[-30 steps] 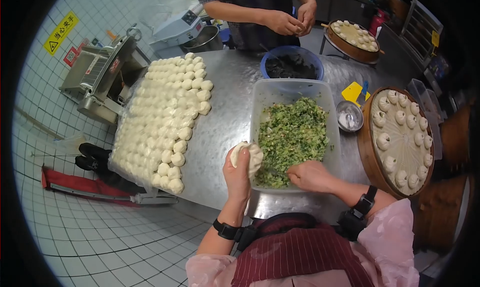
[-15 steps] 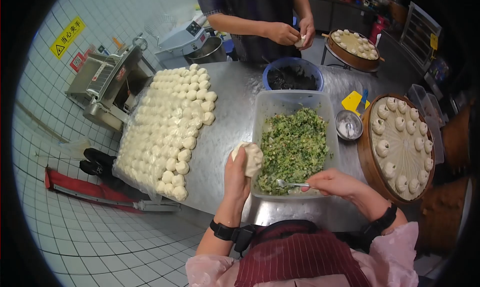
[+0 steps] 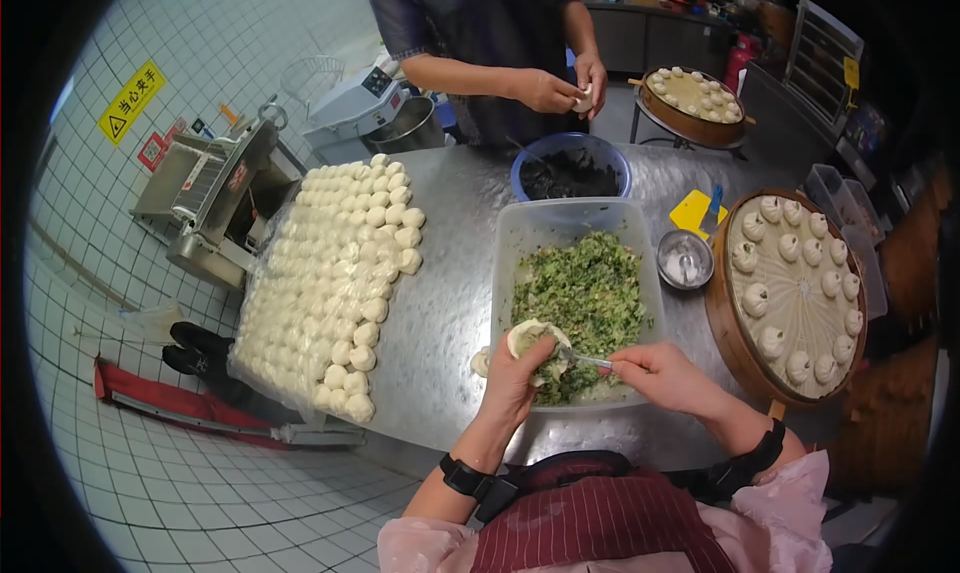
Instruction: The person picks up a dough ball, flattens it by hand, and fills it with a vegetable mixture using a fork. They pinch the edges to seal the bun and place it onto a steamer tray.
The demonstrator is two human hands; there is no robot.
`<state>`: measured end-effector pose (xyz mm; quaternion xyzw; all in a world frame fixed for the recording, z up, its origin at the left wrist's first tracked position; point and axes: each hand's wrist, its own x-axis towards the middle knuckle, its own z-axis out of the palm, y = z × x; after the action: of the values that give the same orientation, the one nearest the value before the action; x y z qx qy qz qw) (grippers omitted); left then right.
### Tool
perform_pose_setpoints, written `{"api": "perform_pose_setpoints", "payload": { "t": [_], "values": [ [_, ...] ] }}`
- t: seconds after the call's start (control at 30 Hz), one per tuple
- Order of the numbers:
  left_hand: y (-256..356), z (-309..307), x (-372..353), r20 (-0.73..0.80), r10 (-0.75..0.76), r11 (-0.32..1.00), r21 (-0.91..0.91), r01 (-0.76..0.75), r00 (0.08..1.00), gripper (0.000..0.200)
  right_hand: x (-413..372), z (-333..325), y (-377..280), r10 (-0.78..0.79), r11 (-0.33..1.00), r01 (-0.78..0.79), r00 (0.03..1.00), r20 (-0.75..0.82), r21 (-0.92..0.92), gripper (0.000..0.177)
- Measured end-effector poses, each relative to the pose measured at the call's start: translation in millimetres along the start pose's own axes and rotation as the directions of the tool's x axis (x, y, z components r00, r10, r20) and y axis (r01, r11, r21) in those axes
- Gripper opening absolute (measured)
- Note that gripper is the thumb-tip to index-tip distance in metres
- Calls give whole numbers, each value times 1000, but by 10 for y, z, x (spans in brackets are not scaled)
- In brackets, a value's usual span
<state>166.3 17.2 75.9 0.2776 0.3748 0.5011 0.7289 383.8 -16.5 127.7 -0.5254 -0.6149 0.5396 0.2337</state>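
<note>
My left hand (image 3: 512,378) cups a round dough wrapper (image 3: 530,333) over the near left corner of a clear plastic box (image 3: 497,263). Chopped green filling (image 3: 585,288) fills much of that box. In my right hand (image 3: 660,373) is a metal spoon (image 3: 592,361), whose head meets the wrapper's edge; filling partly hides it. Beside the box, close to my left hand, lies another pale dough piece (image 3: 480,362), partly covered.
Plastic film covers many dough balls (image 3: 310,263) at left. A bamboo steamer (image 3: 715,298) with pleated buns stands right, near a small metal bowl (image 3: 685,260) and yellow scraper (image 3: 690,211). Across the table, a co-worker's hands (image 3: 570,91) hold dough behind a blue bowl of dark filling (image 3: 520,178).
My left hand has moved right with the wrapper, now cupped over the box. The spoon has come up from the filling to the wrapper. The camera view has shifted slightly.
</note>
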Motion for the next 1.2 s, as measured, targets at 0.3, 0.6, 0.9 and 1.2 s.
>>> {"api": "perform_pose_setpoints", "payload": {
  "t": [0.3, 0.6, 0.9, 1.2],
  "values": [
    [-101, -86, 177, -202, 227, 943, 290, -163, 953, 32, -236, -148, -294, -186, 896, 75, 959, -215, -439, 21],
    [101, -3, 239, -138, -141, 971, -214, 110, 980, 32, -368, -161, -144, -416, 801, 267, 892, -178, -535, 18],
    [140, 150, 91, 12, -270, 934, -239, 266, 963, 35, -294, -243, -163, -280, 874, 146, 930, -236, -464, 18],
    [19, -62, 131, 2, -147, 989, -17, 147, 989, 40, -162, -351, -131, -302, 818, 47, 883, -359, -573, 16]
  ]
}}
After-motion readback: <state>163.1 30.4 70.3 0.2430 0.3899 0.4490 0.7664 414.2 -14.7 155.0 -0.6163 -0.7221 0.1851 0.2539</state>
